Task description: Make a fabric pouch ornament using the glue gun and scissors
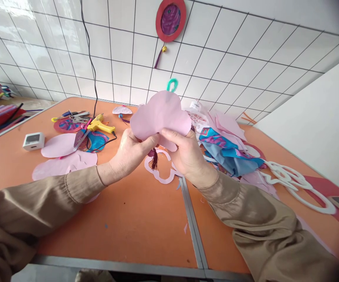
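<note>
Both hands hold up a pink scalloped paper cutout (160, 111) above the table. A green fuzzy loop (172, 85) sticks out over its top edge. My left hand (130, 152) pinches the lower left of the cutout, thumb on the near face. On the lower right, my right hand (185, 154) grips it the same way, the two thumbs almost meeting. Below the cutout hangs a dark red tassel (154, 160), its upper end partly hidden. Behind the tassel, a pink scalloped paper frame (162, 181) lies on the table.
A yellow glue gun (100, 124) with a black cord lies at the left, near a white box (33, 141) and pink paper pieces (59, 145). Blue patterned cloth (231, 152) and white cut-out rings (301, 186) lie right. A red round ornament (170, 20) hangs on the tiled wall.
</note>
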Action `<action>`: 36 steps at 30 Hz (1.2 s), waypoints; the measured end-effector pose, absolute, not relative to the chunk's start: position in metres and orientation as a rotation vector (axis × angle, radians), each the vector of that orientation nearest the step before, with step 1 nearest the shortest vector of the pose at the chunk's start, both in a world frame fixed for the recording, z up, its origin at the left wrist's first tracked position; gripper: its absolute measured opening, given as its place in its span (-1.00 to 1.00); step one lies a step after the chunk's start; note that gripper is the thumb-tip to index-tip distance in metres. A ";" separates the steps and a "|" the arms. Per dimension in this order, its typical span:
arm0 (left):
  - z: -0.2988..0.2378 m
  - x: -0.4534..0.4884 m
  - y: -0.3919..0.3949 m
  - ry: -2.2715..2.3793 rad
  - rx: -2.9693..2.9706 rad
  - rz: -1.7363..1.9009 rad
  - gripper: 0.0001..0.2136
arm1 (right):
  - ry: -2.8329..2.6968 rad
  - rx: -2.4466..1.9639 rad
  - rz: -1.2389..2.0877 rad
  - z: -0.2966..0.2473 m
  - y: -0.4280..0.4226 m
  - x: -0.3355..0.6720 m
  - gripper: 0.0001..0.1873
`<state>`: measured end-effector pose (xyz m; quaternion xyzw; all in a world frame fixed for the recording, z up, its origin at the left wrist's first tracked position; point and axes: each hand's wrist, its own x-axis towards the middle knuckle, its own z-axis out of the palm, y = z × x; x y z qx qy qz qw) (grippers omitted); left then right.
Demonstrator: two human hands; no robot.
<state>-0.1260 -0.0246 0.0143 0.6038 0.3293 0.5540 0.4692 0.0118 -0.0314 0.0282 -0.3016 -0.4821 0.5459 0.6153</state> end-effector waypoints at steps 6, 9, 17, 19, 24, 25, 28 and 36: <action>0.019 -0.129 -0.028 0.773 1.629 1.332 -0.82 | -1.191 -0.758 1.261 0.030 -0.030 0.013 -0.74; 0.021 -0.130 -0.029 0.768 1.640 1.333 -0.84 | -1.156 -0.765 1.232 0.031 -0.031 0.012 -0.67; 0.019 -0.125 -0.029 0.803 1.550 1.390 -0.91 | -1.196 -0.687 1.272 0.030 -0.030 0.012 -0.79; 0.019 -0.126 -0.029 0.804 1.533 1.379 -0.90 | -1.150 -0.672 1.287 0.029 -0.029 0.013 -0.79; 0.017 -0.129 -0.024 0.784 1.568 1.354 -0.85 | -1.115 -0.725 1.279 0.026 -0.028 0.015 -0.73; 0.016 -0.130 -0.023 0.768 1.580 1.351 -0.83 | -1.138 -0.722 1.287 0.027 -0.029 0.016 -0.75; 0.013 -0.132 -0.019 0.726 1.584 1.346 -0.73 | -1.194 -0.698 1.309 0.029 -0.030 0.017 -0.80; 0.008 -0.135 -0.011 0.760 1.435 1.510 -0.48 | -1.005 -0.642 1.274 0.041 -0.020 0.025 -0.75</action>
